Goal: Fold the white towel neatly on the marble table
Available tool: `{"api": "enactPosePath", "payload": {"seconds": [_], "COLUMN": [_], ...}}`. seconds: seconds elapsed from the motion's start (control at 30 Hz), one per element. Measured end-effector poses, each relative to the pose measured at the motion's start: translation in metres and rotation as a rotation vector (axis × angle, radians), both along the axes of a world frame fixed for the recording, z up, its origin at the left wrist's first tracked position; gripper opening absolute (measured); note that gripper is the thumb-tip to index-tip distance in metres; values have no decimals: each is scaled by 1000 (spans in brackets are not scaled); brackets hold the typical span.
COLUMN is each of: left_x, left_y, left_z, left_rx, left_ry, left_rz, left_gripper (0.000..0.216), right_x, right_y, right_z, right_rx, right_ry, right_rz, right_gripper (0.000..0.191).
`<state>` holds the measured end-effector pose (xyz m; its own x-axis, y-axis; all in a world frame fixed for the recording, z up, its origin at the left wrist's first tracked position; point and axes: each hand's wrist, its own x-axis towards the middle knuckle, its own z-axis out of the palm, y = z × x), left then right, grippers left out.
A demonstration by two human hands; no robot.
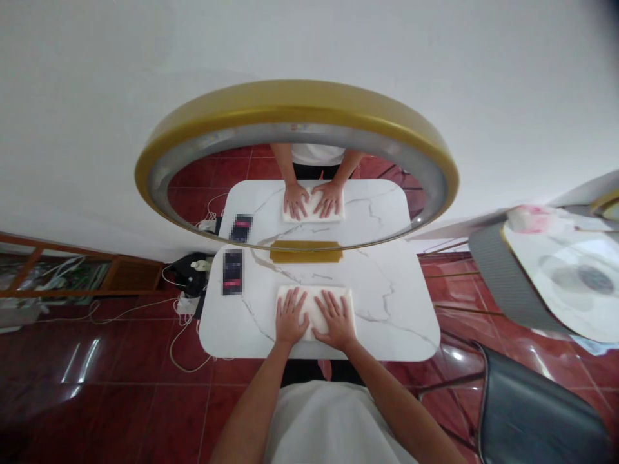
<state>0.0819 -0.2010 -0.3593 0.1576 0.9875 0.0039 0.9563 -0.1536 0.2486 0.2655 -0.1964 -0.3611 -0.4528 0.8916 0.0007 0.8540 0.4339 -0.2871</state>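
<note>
A white folded cloth lies flat on the white marbled table, close to its front edge. My left hand rests palm down on the cloth's left part, fingers stretched out and pointing away from me. On the right part my right hand lies flat in the same way, its fingers spread. The thumbs point towards each other, with bare cloth between them. Whatever is under the palms is hidden.
A round gold-framed mirror stands behind on a gold base and reflects both hands. A blurred dark phone-like thing lies on the left. To the right are a black chair and another table holding a fan. Cables trail left.
</note>
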Motion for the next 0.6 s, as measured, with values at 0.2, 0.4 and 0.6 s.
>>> {"api": "enactPosePath", "payload": {"seconds": [0.2,0.4,0.6], "left_x": [-8,-16,-19], "left_y": [24,47,67], "left_z": [0,0,-1], "left_rx": [-5,-8,0], "left_ry": [2,12,11], "left_rz": [4,-9,-11], "left_gripper": [64,64,66], "right_x": [-7,-14,-19], "right_y": [24,47,64], "right_z": [-4,-2,-3], "right_rx": [0,1,5], "right_ry": [16,30,28], "right_rz": [2,2,0], "right_gripper": [85,87,88]}}
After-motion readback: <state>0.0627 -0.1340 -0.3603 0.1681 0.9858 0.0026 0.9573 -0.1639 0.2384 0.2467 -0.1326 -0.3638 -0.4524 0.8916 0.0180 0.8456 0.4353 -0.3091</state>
